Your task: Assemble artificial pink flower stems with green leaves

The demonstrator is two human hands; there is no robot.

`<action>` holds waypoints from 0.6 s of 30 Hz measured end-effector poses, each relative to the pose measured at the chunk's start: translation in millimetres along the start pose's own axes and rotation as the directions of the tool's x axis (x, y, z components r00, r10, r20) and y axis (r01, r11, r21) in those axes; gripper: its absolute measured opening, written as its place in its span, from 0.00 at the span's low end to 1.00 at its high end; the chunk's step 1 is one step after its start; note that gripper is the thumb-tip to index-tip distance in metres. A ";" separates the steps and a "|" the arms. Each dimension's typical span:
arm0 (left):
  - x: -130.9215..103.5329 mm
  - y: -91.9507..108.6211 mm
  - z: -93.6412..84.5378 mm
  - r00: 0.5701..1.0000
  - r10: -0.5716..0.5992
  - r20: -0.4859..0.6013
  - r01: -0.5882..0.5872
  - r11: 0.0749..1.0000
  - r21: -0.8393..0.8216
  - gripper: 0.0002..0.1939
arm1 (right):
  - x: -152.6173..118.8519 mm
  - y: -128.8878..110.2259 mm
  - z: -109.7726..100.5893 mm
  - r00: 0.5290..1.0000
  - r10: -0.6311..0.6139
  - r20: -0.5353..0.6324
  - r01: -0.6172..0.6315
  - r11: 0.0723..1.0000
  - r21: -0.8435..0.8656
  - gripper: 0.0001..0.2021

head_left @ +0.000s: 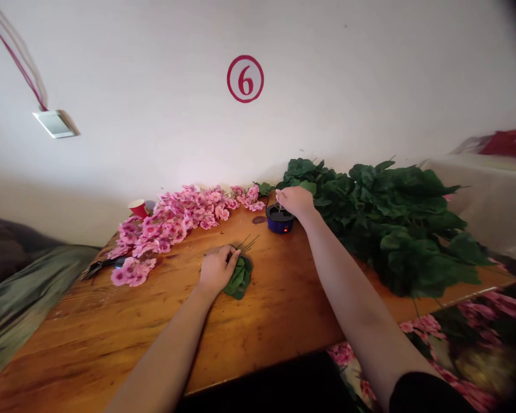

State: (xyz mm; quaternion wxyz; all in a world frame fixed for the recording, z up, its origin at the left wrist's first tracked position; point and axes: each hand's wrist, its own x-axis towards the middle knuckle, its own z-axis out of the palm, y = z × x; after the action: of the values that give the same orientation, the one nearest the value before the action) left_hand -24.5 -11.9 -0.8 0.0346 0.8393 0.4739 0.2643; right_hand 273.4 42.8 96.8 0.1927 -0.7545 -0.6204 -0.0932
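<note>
My left hand (217,268) is closed on a small bunch of green artificial leaves (239,279) low over the wooden table, their thin stems pointing up and to the right. Farther back, my right hand (296,201) pinches a small pink artificial flower (278,196) over a round blue pot (279,221) with a dark top and a lit red switch. The flower's lower end is down at the pot's opening; whether it touches what is inside I cannot tell.
Pink artificial flowers (176,218) lie heaped along the table's (155,321) back left. A red paper cup (138,208) stands behind them and dark-handled pliers or scissors (95,268) lie at the left edge. Green leaves (404,212) are piled at right. More pink flowers (477,315) are below the right edge.
</note>
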 end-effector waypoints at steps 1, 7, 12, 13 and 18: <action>0.0 -1.3 0.8 1.000 -0.007 0.001 0.007 1.000 -0.003 0.18 | -0.2 -0.4 2.3 1.000 0.000 0.020 0.000 1.000 -0.001 0.27; 0.1 -4.6 4.5 1.000 -0.023 0.011 0.023 0.999 -0.045 0.16 | -0.1 -1.4 9.8 0.999 -0.014 0.033 0.015 1.000 -0.020 0.26; -0.1 -4.5 6.1 0.999 -0.029 -0.015 0.028 0.997 -0.071 0.16 | 1.2 -2.2 16.8 0.999 -0.006 0.041 0.008 0.999 -0.048 0.25; -0.1 -4.6 6.3 0.999 -0.031 -0.020 0.029 0.996 -0.078 0.16 | 1.2 -2.6 18.2 0.999 0.001 0.050 0.002 0.998 -0.056 0.25; -0.3 -5.0 6.9 0.999 -0.039 -0.026 0.037 0.996 -0.087 0.15 | 1.5 -4.6 21.5 0.996 0.019 0.090 -0.012 0.997 -0.072 0.25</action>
State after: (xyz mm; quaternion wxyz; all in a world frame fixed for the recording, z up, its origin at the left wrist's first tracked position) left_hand -25.2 -8.1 -8.4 0.0692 0.8242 0.4783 0.2951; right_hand 267.0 53.6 78.6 0.1380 -0.7692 -0.6189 -0.0795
